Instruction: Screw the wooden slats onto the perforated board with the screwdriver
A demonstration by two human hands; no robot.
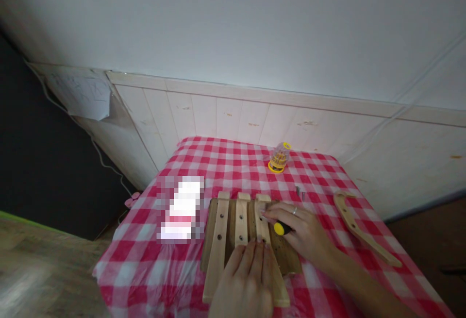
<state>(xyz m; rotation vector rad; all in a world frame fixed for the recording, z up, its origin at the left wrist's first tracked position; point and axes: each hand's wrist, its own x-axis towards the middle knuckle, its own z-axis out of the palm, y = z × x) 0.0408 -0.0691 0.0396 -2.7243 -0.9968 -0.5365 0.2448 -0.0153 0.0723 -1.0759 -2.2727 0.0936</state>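
Observation:
A wooden slatted piece [225, 233], pale slats screwed across darker boards, lies on the red-and-white checked tablecloth [225, 162]. My left hand [245, 279] rests flat on its near end, fingers stretched out over the slats. My right hand [302, 228] is closed round a screwdriver with a yellow-and-black handle [280, 228], its tip pointing at the rightmost slat. A ring shows on one finger of this hand.
A curved wooden part [358, 230] lies to the right. Two small screws [300, 192] sit behind my right hand. A yellow bit-holder [278, 158] stands at the far side. A blurred white and red object [182, 207] lies left. A pale panelled wall runs behind the table.

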